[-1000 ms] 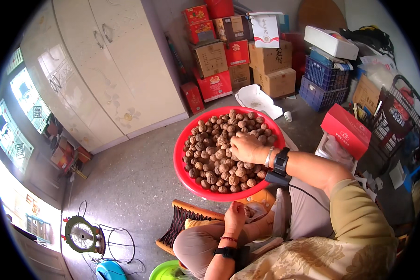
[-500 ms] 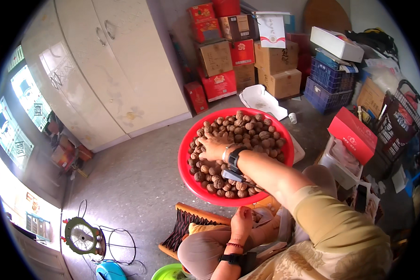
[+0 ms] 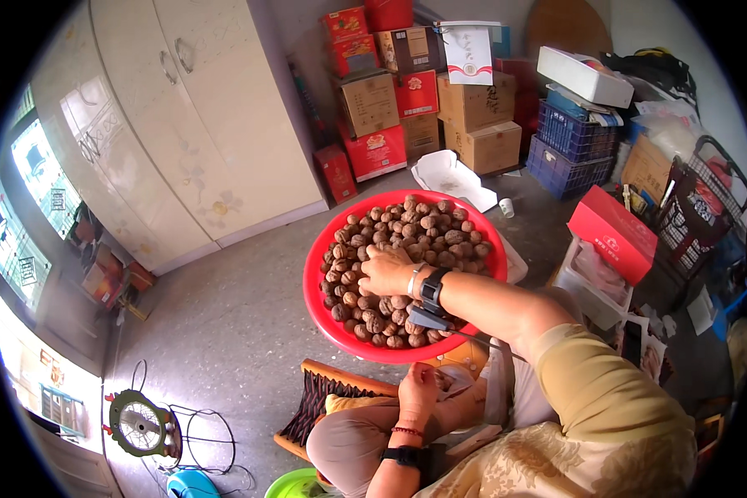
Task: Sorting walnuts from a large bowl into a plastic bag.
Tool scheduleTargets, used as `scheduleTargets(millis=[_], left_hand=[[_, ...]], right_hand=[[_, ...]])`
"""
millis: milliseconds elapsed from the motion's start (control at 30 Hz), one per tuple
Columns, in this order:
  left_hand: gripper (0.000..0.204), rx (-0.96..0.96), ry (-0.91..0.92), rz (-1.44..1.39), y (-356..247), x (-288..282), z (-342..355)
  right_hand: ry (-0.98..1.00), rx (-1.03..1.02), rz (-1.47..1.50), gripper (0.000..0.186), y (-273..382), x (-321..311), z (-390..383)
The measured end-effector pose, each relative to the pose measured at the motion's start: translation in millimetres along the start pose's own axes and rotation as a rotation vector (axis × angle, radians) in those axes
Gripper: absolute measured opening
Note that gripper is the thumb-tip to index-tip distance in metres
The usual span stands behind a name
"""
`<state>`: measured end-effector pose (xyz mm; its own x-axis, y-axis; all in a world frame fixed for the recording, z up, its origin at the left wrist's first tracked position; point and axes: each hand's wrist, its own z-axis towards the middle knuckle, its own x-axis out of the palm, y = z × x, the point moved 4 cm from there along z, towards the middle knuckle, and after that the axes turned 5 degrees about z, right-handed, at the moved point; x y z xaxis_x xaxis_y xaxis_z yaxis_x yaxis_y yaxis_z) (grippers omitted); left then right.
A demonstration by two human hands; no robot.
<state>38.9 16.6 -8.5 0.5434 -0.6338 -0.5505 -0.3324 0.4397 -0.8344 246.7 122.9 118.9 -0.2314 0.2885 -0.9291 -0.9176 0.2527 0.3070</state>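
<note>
A round red basin [image 3: 314, 309] full of brown walnuts [image 3: 373, 322] stands in front of me. My right hand [image 3: 388, 272] is down among them, its fingers curled and drawn together over walnuts. How many they grip is hidden under the hand. A black-strapped device [image 3: 432, 287] and a pale bracelet sit on that wrist, with a grey piece [image 3: 427, 319] and a thin dark rod or cable below. My left hand [image 3: 419, 388] is closed above my lap, just below the basin's near rim; what its fingers hold, if anything, is too small to make out.
A wooden seat with dark woven cords [image 3: 324, 407] stands below the basin; a green tub [image 3: 295, 483] is nearer. A small fan [image 3: 141, 425] is at lower left. Stacked cartons [image 3: 375, 104] and blue crates [image 3: 566, 170] line the back; a red-lidded box [image 3: 612, 236] is right.
My right hand's fingers, spread over the walnuts before, have come together, and the hand has shifted slightly right and nearer. The left hand stays closed. The whole view has moved a little.
</note>
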Motion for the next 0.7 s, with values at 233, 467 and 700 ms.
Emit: scheduleTargets(millis=[233,467,700], left_hand=[[0.012,-0.021,-0.001,0.044,9,3,2],[0.01,0.077,-0.034,0.038,10,3,4],[0.011,0.032,-0.034,0.05,7,1,4]], right_hand=[[-0.024,-0.229,-0.093,0.023,25,-37,-55],[0.002,-0.206,-0.018,0.03,11,-59,-82],[-0.111,-0.424,-0.124,0.024,3,-54,-107]])
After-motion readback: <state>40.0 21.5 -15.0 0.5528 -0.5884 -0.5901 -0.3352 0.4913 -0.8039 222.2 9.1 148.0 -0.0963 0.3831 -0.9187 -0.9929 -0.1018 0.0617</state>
